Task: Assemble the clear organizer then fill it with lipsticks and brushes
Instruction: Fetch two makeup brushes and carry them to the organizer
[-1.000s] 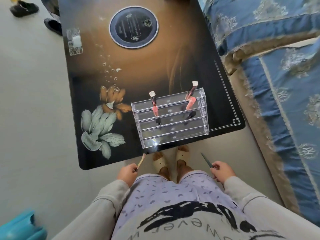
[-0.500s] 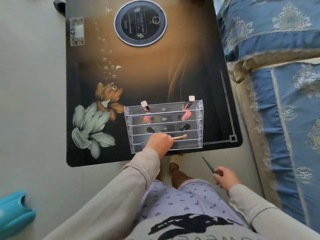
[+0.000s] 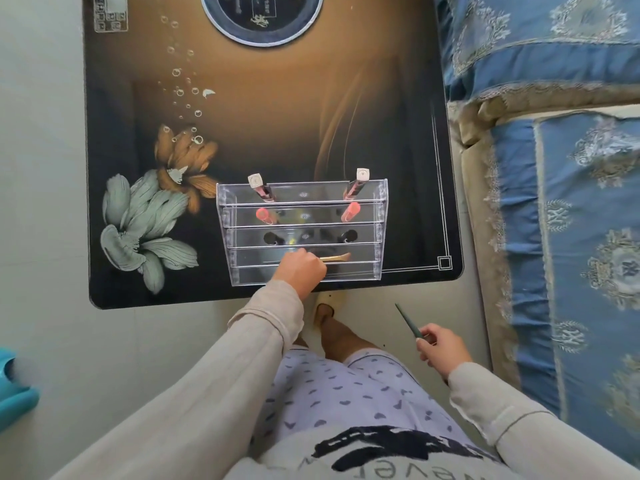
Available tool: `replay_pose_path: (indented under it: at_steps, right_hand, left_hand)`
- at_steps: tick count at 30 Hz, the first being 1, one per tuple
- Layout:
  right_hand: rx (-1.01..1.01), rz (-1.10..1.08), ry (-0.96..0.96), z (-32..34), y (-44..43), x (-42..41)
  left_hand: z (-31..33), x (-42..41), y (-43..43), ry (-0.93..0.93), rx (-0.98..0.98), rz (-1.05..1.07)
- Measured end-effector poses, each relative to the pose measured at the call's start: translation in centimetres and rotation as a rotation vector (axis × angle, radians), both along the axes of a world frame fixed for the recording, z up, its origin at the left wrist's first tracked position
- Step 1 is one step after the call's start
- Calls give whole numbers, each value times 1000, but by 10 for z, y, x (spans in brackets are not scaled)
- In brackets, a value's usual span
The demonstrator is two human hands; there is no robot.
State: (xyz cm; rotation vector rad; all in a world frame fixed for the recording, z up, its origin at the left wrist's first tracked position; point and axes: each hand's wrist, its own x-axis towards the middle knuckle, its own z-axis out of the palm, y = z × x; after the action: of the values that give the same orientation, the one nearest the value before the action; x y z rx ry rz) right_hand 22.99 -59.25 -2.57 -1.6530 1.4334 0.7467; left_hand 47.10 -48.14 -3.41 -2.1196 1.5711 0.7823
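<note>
The clear tiered organizer (image 3: 379,209) stands assembled at the near edge of the dark floral table (image 3: 277,116). Two silver-capped lip glosses (image 3: 360,183) lean in its back row, two pink lipsticks (image 3: 350,212) sit in the second row, and two black ones (image 3: 348,236) in the third. My left hand (image 3: 301,270) hovers over the front rows, fingers curled round a tan wooden brush (image 3: 337,258) that lies across the fourth row. My right hand (image 3: 441,349) is off the table near my lap, pinching a thin dark green brush (image 3: 407,320) that points up and left.
A round dark plate-like disc (image 3: 261,19) is at the table's far edge. A blue patterned sofa (image 3: 554,168) runs along the right. A teal object (image 3: 14,396) lies on the floor at left. My slippered foot (image 3: 325,306) shows under the table edge.
My left hand has moved from beside my lap up to the organizer, carrying the tan brush across its fourth row. My right hand has stayed near my lap with the green brush.
</note>
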Motion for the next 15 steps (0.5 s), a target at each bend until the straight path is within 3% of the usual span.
replay_pose_path:
  at_steps: [7,15]
  right_hand:
    - [8,55,-20,3,-5,13]
    - [-55,429,-117,5,9,65]
  left_hand:
    - [-6,-2,10,55,-89,96]
    - [-6,-2,43,190,-222,561]
